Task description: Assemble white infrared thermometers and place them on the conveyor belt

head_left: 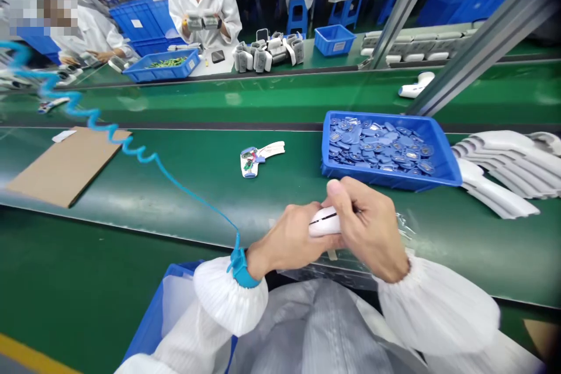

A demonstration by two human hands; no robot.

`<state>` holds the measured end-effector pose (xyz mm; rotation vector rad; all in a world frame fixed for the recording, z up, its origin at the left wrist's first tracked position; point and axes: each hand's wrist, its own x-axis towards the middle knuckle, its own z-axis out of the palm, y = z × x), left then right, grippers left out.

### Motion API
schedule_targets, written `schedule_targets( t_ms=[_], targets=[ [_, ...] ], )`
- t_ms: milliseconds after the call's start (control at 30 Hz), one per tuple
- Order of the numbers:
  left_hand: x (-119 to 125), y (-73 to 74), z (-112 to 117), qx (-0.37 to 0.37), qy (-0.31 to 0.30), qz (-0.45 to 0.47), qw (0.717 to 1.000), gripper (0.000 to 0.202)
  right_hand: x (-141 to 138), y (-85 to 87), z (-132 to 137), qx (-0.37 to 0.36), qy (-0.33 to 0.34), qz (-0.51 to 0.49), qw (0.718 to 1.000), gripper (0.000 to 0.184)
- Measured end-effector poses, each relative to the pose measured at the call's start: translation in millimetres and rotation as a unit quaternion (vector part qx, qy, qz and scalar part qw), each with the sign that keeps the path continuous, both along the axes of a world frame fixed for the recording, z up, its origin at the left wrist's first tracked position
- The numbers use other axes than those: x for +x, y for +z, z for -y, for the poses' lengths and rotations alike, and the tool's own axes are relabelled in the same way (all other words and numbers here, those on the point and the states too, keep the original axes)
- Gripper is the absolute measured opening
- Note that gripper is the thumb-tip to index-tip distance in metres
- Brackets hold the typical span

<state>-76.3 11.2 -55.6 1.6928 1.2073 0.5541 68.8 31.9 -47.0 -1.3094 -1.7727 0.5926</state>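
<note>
The left hand [284,239] and the right hand [368,228] hold a small white plastic piece [324,222] up over the edge of the green belt [197,187]. The right thumb and fingers pinch it from above. The left hand cups it from the side, and its fingers are hidden. The piece lies long ways from left to right, tipped up a bit to the right, with a thin black line along it. A blue curly cord [87,111] runs to a blue wrist strap [239,269] on the left wrist. Past the hands sit a blue tray of small blue parts [390,152], a pile of white plastic shells [504,169], a white gun-shaped shell [258,155] and a brown card sheet [65,166]
</note>
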Motion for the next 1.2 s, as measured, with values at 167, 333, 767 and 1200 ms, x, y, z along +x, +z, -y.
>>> schedule_targets(
  t_ms=[167,333,767,1200],
  targets=[
    [5,-10.1,4,0.066,0.035,-0.009,0.997,0.018,0,-13.1,0,0.038,-0.087,0.01,0.995,0.055],
    [12,-20.3,6,0.05,0.025,-0.04,0.998,0.025,-1,-18.9,1,0.042,-0.057,0.047,0.996,0.056],
    [15,-12.7,8,0.065,0.042,-0.047,0.996,0.043,21,-0.1,7,-0.025,-0.042,-0.006,0.999,0.058],
    [-26,-44.5,25,0.217,-0.015,-0.114,0.969,0.045,61,-12.0,44,-0.408,0.177,-0.024,0.895,0.058]
  ],
)
